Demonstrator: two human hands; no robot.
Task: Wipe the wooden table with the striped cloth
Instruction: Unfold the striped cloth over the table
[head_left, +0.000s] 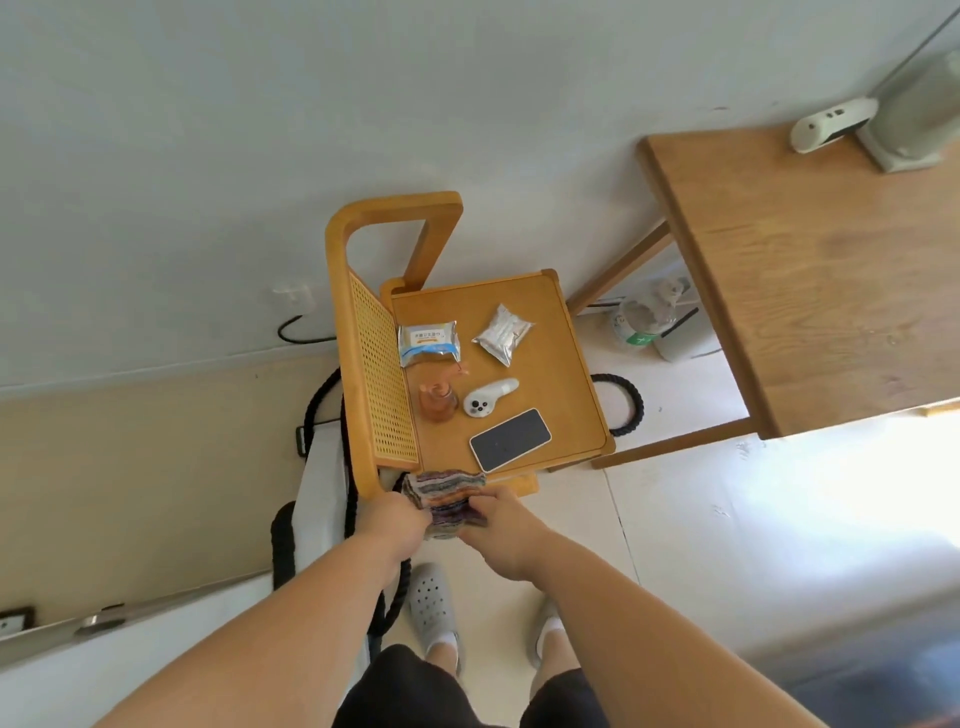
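Observation:
A folded striped cloth (448, 499) is held between both hands just in front of the near edge of a small wooden side table (561, 364). My left hand (392, 522) grips its left side and my right hand (506, 530) grips its right side. On the tabletop lie a blue-and-white wipes packet (428, 343), a silver pouch (503, 333), a brown figurine (438, 400), a white controller (489, 397) and a dark phone (510, 439). The cloth is off the tabletop.
A cane side panel (382, 374) and a curved handle (395, 218) rise on the table's left. A larger wooden desk (810, 280) stands at right with a white device (831, 122). Black cables lie on the floor. My feet in grey clogs (434, 605) stand below.

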